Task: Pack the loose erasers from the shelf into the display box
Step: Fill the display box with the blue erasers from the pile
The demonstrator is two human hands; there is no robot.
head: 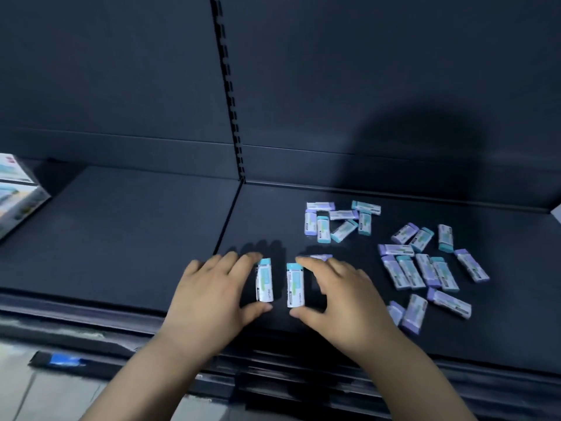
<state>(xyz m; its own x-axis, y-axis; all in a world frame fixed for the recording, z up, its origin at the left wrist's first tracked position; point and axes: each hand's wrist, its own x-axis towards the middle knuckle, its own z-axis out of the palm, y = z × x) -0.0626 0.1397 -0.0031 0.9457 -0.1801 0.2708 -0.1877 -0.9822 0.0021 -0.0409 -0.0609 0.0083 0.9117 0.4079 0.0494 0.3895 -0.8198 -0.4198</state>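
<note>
The left hand (212, 294) is half open, its forefinger tip on the teal cap and its thumb at the near end of a white paper-sleeved teal-capped eraser (264, 280), pinching it lengthwise while it lies on the dark matte shelf (121, 232). The right hand (337, 294) mirrors it at 3 o'clock, likewise half open, forefinger and thumb closed over the ends of a second white-sleeved teal-capped eraser (295, 285). The two pieces lie parallel, just apart, both caps pointing to 12 o'clock. It cannot be told whether either is lifted clear of the shelf.

The step in hand appears to be gathering and squaring up loose pieces into a neat pair, early in the task. Beyond the right hand, at 1 o'clock, sits a scattered cluster of teal and lilac erasers (340, 221); at 3 o'clock a larger loose group of lilac and teal erasers (425, 268) remains unpacked. The printed cardboard display box (18, 196) stands well apart at 10 o'clock, partly cut off by the frame edge.

The next move likely calls for bringing the pair together and carrying it leftward across the shelf to the box.
</note>
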